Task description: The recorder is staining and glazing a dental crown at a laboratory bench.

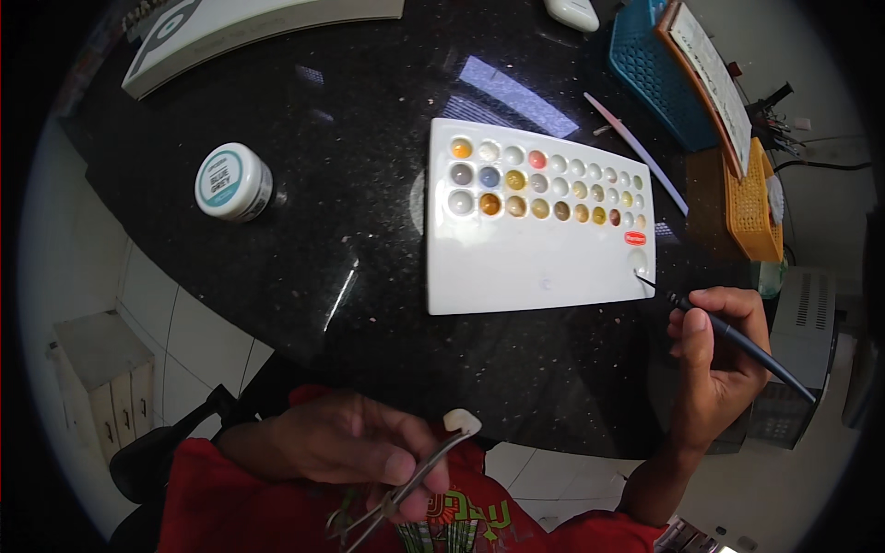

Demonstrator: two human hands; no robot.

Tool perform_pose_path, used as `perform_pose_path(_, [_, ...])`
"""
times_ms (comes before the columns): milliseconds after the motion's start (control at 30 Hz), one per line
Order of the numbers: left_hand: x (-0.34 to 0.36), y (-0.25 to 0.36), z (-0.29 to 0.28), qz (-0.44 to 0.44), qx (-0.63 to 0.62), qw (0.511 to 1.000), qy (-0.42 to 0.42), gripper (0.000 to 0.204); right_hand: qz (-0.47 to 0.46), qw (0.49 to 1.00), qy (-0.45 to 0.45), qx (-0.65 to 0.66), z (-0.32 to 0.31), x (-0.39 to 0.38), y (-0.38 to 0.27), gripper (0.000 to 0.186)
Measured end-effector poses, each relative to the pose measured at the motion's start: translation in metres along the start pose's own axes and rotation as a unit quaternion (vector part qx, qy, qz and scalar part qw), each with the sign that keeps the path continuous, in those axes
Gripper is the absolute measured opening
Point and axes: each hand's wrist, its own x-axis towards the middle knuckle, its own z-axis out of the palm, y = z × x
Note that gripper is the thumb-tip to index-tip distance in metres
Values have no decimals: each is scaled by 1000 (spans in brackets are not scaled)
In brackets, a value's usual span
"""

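Note:
My left hand (355,442) is closed around a slim metal clamp or pair of tweezers (433,461) below the table's front edge. At its tip sits a small off-white dental crown (460,421). My right hand (724,369) grips a dark-handled fine brush (756,348) like a pen. The brush's tip meets the lower right of a white porcelain palette (525,272), at the larger round well (637,263) under a red oval mark. Rows of small wells along the palette's far half hold orange, brown, yellow, pink, blue-grey and whitish pastes.
A white jar (232,182) with a teal-and-white lid label stands left of the palette. Behind lie a white box (277,32) and a white rounded case (573,13). A pale lilac strip (641,157), blue basket (641,83) and yellow basket (749,217) are at the right.

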Motion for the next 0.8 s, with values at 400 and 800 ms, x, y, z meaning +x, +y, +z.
perform_pose_path(400, [10,1,7,25,5,999,-27,30,-95,977,12,189,37,-69,-32,31])
perform_pose_path(800, [9,0,8,40,11,999,-17,30,-130,976,-41,167,44,-70,-36,24])
